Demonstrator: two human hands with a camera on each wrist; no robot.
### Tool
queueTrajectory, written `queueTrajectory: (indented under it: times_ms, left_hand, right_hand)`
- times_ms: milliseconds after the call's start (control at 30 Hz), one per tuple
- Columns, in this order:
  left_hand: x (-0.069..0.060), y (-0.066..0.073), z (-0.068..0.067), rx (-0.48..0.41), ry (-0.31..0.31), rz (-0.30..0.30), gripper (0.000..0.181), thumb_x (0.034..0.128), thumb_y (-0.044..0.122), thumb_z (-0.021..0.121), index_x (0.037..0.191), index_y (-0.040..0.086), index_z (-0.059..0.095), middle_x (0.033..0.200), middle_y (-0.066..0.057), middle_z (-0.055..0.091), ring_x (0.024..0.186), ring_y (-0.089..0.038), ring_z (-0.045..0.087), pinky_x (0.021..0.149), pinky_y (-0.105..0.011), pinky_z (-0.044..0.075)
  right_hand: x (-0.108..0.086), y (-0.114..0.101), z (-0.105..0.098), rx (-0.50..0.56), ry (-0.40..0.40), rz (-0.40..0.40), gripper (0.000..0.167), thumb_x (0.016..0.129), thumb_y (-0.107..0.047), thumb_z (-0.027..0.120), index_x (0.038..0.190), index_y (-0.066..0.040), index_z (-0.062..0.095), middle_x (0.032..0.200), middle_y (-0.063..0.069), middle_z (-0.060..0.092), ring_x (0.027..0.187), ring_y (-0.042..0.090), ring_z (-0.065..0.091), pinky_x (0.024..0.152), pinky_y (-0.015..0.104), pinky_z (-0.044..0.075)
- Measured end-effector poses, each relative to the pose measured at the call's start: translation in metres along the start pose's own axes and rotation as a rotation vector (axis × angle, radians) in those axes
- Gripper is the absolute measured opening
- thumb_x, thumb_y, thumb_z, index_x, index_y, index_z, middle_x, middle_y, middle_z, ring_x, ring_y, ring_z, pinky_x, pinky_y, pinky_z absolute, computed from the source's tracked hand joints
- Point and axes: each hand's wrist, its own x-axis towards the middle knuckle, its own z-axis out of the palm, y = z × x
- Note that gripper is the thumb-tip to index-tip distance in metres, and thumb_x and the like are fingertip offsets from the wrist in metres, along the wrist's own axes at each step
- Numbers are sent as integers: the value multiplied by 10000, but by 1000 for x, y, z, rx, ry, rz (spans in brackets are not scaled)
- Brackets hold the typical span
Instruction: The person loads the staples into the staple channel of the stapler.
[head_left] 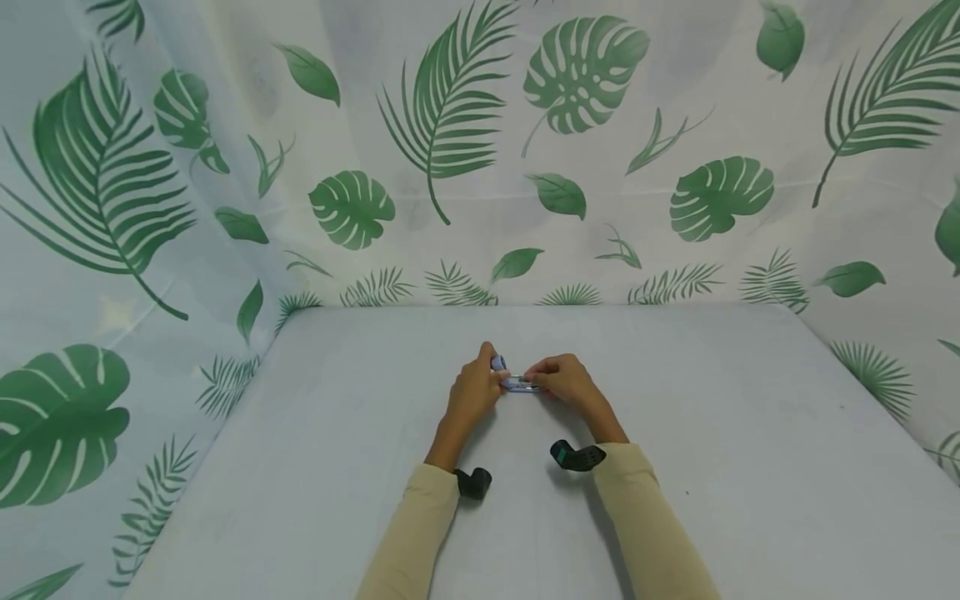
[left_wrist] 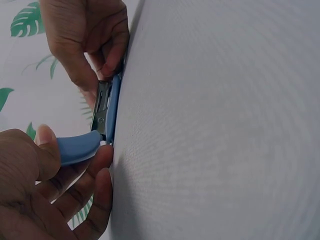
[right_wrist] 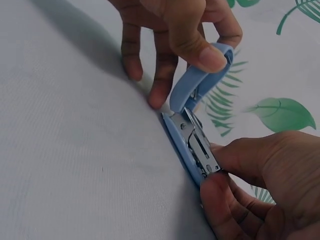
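A light blue stapler (head_left: 519, 387) lies on the table with its top cover (right_wrist: 187, 90) swung up and back, baring the metal magazine (right_wrist: 200, 145). My left hand (head_left: 472, 387) pinches that raised cover between thumb and fingers, and its other fingertips reach down by the table in the right wrist view. At the opposite end, my right hand (head_left: 570, 382) grips the front of the magazine and base with thumb and index finger. The blue base (left_wrist: 114, 107) runs along the tabletop. The right fingers hide the stapler's front tip, and whether staples are inside cannot be seen.
A white cloth covers the table (head_left: 337, 433). Behind it and at both sides hangs a pale curtain (head_left: 480, 225) printed with green leaves. Black camera mounts (head_left: 577, 456) sit at both wrists, close above the tabletop.
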Motion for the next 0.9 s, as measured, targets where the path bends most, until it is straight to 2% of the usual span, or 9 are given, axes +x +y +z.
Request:
queueTrajectory:
  times_ms: [133, 467, 600, 700, 900]
  left_hand:
    - [0, 0, 0, 7, -5, -7, 226, 970, 271, 604, 1079, 145, 450, 842, -36, 634, 648, -162, 519, 511, -281, 373]
    - [-1, 1, 2, 24, -15, -14, 226, 970, 268, 602, 1085, 140, 455, 845, -41, 632, 643, -154, 513, 511, -269, 368]
    - [0, 4, 2, 60, -16, -15, 236, 969, 281, 604, 1092, 140, 460, 863, -40, 642, 635, -154, 514, 511, -272, 372]
    - [1, 7, 2, 114, -1, 1, 257, 957, 284, 621, 1100, 133, 472, 900, -43, 653, 642, -163, 526, 520, -294, 403]
    - [2, 12, 6, 188, 38, 57, 257, 933, 265, 652, 1067, 119, 487, 899, -37, 637, 661, -159, 549, 559, -330, 467]
  right_hand:
    - [1, 5, -1, 28, -18, -24, 188, 938, -152, 646, 1047, -28, 737, 901, 78, 696, 685, 133, 533, 609, 235, 464]
    - [-2, 16, 0, 120, -20, -17, 251, 973, -208, 610, 1096, -16, 712, 889, 58, 680, 691, 83, 572, 639, 208, 483]
    - [-5, 20, -3, 133, -49, -54, 243, 949, -168, 638, 1130, -16, 694, 919, 81, 704, 708, 92, 599, 654, 228, 492]
    - [-7, 20, -5, 118, -65, -93, 247, 904, -106, 677, 1136, -22, 685, 971, 112, 705, 709, 107, 602, 650, 249, 490]
    - [-8, 18, -1, 112, -22, -95, 236, 874, -57, 695, 1106, -14, 686, 1016, 138, 677, 669, 91, 578, 619, 229, 492]
